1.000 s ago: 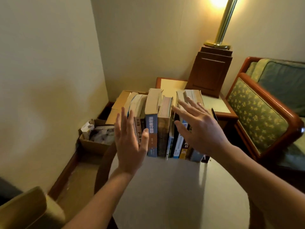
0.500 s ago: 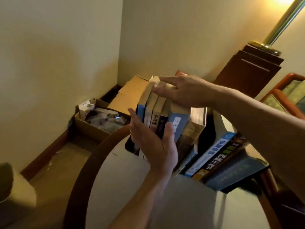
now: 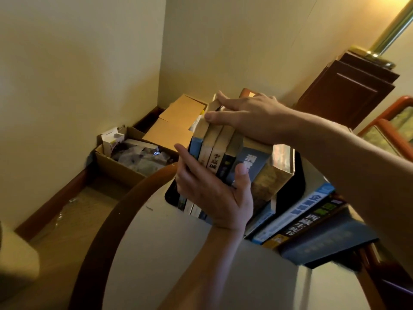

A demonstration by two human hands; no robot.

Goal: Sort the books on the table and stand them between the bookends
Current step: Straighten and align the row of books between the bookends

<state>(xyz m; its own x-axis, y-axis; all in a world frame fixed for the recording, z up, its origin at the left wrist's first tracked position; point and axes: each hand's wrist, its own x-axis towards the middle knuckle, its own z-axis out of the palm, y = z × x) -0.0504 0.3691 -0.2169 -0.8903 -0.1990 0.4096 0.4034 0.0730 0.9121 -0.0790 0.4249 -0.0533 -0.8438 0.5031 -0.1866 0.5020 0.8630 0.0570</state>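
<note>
Left hand (image 3: 214, 193) and right hand (image 3: 252, 117) both on a block of upright books (image 3: 215, 153) at the far edge of a round table (image 3: 178, 265).

Nearest, the left hand with fingers straight and thumb spread, palm pressed flat against the spines and not curled round any of them. Low on the right, several more books (image 3: 297, 211) toppled sideways, leaning down toward the tabletop. Black bookend (image 3: 171, 195) just beside the block's left end. Over the top edges, the right hand laid flat with fingers extended and thumb at the leftmost book's front corner. Beyond, on the floor, an open cardboard box (image 3: 111, 164) of crumpled paper, and a dark wooden lamp base (image 3: 348, 90) against the wall.
</note>
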